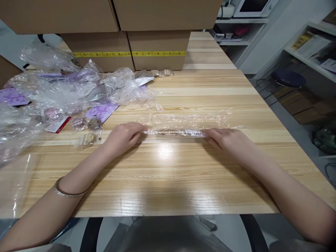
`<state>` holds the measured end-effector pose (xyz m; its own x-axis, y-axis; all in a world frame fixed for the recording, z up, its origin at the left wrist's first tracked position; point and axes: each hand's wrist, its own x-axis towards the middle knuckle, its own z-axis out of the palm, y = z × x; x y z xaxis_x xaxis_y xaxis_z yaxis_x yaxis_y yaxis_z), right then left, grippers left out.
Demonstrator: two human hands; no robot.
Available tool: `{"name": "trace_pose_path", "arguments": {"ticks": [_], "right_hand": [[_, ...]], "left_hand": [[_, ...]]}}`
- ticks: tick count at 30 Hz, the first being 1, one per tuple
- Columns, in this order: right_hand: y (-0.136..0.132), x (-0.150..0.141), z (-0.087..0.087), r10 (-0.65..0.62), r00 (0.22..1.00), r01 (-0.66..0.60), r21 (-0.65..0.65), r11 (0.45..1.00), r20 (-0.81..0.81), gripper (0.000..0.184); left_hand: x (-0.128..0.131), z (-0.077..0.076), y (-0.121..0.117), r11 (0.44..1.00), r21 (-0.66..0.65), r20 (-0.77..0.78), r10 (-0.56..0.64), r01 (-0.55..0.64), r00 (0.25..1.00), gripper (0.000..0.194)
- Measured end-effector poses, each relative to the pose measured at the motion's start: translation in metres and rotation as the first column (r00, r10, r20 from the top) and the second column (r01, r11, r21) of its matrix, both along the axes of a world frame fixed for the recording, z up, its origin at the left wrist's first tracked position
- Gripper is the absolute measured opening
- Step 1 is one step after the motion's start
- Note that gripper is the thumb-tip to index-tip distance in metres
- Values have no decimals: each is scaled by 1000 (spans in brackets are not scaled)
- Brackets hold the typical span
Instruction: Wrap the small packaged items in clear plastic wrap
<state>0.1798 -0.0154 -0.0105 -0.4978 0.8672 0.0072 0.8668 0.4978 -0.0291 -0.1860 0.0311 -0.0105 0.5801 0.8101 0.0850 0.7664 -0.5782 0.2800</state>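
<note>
A strip of clear plastic bag lies across the middle of the table, its near edge rolled or folded into a narrow, shiny band. My left hand pinches the left end of that band, fingers closed. At the opposite end my right hand grips it the same way, thumb and fingers together. Between the hands the band is stretched roughly straight, resting on or just above the wood. Left of my left hand sit a wrapped crumbly snack, a darker wrapped piece and another small wrapped piece.
Crumpled clear bags cover the table's left side, with purple patterned packets among them. Cardboard boxes with yellow tape are stacked at the back. A red-and-white card lies at left. Shelves stand beyond the table.
</note>
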Motion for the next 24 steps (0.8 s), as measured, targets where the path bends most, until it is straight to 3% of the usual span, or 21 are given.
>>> {"name": "trace_pose_path", "arguments": {"ticks": [5, 7, 10, 12, 14, 17, 21, 24], "right_hand": [[-6, -16, 10, -71, 996, 59, -177, 982, -61, 24], [-8, -17, 11, -75, 997, 71, -159, 985, -20, 22], [-3, -12, 15, -19, 999, 18, -35, 999, -33, 29], [7, -8, 16, -37, 990, 37, -1, 999, -133, 36], [21, -8, 14, -45, 966, 32, -56, 998, -255, 35], [44, -18, 6, -1, 927, -86, -213, 973, -375, 26], [63, -39, -2, -7, 923, -127, -319, 939, -386, 15], [67, -46, -2, -74, 907, -109, -399, 910, -415, 18]], "left_hand": [[5, 7, -9, 992, 37, -294, 129, -124, 947, 28], [11, 5, -13, 988, 101, -355, 143, -114, 924, 23], [21, 3, -21, 956, 289, -250, 121, -45, 961, 24], [32, -1, -29, 933, 360, -114, 26, 17, 993, 36], [46, -6, -39, 928, 344, -23, -142, 141, 990, 45], [66, -18, -48, 907, 260, -20, -337, 330, 941, 52], [73, -29, -44, 920, 199, 15, -346, 337, 938, 48], [68, -30, -36, 916, 151, 55, -383, 371, 922, 43]]}}
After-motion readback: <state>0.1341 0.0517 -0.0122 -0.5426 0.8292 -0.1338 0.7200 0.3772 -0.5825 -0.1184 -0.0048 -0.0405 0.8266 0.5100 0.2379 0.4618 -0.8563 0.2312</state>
